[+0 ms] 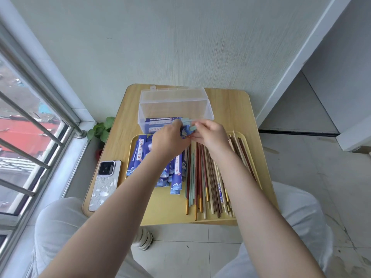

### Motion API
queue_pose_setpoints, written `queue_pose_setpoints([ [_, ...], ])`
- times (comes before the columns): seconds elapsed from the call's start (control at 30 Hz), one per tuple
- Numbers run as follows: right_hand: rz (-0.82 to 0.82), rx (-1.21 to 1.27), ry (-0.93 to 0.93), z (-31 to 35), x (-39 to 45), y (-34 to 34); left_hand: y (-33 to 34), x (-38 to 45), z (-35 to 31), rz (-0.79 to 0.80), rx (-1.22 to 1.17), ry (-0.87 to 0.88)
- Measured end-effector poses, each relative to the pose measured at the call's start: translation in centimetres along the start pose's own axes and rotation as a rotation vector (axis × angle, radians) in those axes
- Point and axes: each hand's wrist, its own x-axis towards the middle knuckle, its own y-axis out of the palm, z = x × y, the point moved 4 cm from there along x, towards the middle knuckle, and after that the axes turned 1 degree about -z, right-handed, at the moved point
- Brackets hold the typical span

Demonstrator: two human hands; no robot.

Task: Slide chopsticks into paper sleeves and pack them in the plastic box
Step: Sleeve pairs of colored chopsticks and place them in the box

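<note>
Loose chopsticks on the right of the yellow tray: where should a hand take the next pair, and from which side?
Probably the near ends of the loose chopsticks, pinched from above on the person's side. They lie flat, fanned lengthwise, their near tips overhanging the yellow tray, while both hands cover the far ends.

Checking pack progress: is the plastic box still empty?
No, the plastic box already holds at least two blue sleeved pairs lying along its bottom.

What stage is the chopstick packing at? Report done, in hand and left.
Done: at least two sleeved pairs lie in the plastic box.
In hand: the left hand grips a blue sleeve while the right hand pinches pale green chopsticks at its mouth.
Left: a stack of empty sleeves and many loose chopsticks on the tray.
</note>
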Motion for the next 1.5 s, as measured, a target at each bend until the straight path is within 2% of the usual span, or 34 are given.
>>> queue_pose_setpoints([
  [0.07, -0.124, 0.142, 0.016, 1.0, 1.3, -0.8, -0.6, 1.4, 0.1, -0.135, 0.012, 0.122],
  [0.13, -0.323, 0.195, -0.006, 1.9, 3.0, -2.1, -1.1, 2.4, 1.0, -0.240, 0.023, 0.147],
  [0.2, -0.458, 0.206, -0.038, 2.6, 5.0, -3.0, -0.8, 3.3, 2.5, -0.210, 0.043, 0.074],
  [0.27, -0.480, 0.140, -0.060, 2.9, 6.6, -2.6, 0.4, 3.5, 3.9, -0.101, 0.103, 0.003],
  [0.4, -0.310, -0.201, -0.041, 2.2, 9.0, 1.4, 2.4, 3.0, 5.5, 0.067, 0.200, -0.043],
  [0.53, -0.052, -0.525, -0.023, 2.0, 10.0, 5.4, 3.4, 2.7, 6.0, 0.067, 0.292, -0.041],
  [0.67, -0.024, -0.759, -0.079, 3.1, 9.7, 5.0, 3.4, 2.8, 6.2, 0.068, 0.288, -0.036],
  [0.8, -0.060, -0.762, -0.157, 3.6, 8.6, 2.8, 3.0, 2.5, 5.4, 0.057, 0.279, -0.050],
  [0.93, -0.099, -0.742, -0.218, 2.4, 5.5, 1.1, 2.0, 0.7, 4.0, -0.123, 0.071, -0.077],
  [0.97, -0.057, -0.778, -0.175, 1.6, 4.7, 1.1, 2.1, 0.3, 3.9, -0.088, 0.045, -0.118],
  [1.03, 0.101, -0.897, -0.040, -0.8, 3.0, 1.4, 3.1, -0.7, 3.9, 0.094, 0.076, -0.200],
  [1.13, 0.258, -0.976, 0.094, -3.9, 0.3, 1.6, 4.8, -2.4, 4.0, 0.248, 0.198, -0.198],
  [1.27, 0.186, -0.841, 0.123, -5.9, -2.2, -0.2, 5.6, -3.8, 3.3, 0.241, 0.185, -0.193],
  [1.4, 0.133, -0.747, 0.129, -6.7, -3.5, -2.0, 5.5, -4.1, 3.4, 0.229, 0.063, -0.241],
  [1.5, 0.101, -0.702, 0.097, -6.7, -3.9, -2.7, 4.9, -4.5, 3.7, 0.166, 0.000, -0.289],
])
